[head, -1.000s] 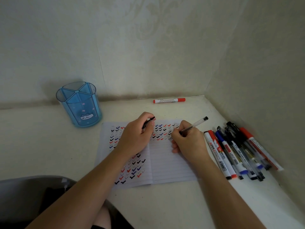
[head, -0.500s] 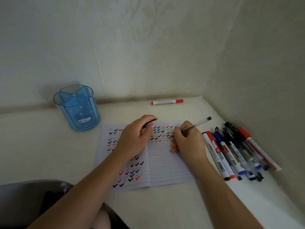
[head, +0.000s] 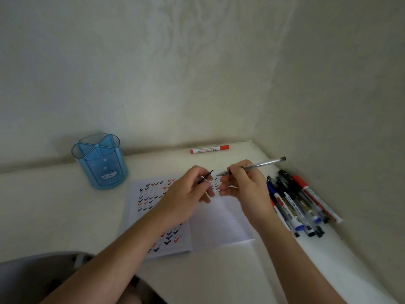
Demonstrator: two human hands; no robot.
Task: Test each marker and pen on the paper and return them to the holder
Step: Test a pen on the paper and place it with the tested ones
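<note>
Two hands hover above the paper (head: 221,224): the left hand (head: 188,194) pinches a black cap (head: 207,176), the right hand (head: 247,189) grips a clear pen (head: 263,165).

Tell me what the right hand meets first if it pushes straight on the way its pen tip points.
Most likely the black cap pinched in the left hand, just ahead of the tip of the pen in the right hand. Depth is unclear, so it may slip past.
</note>
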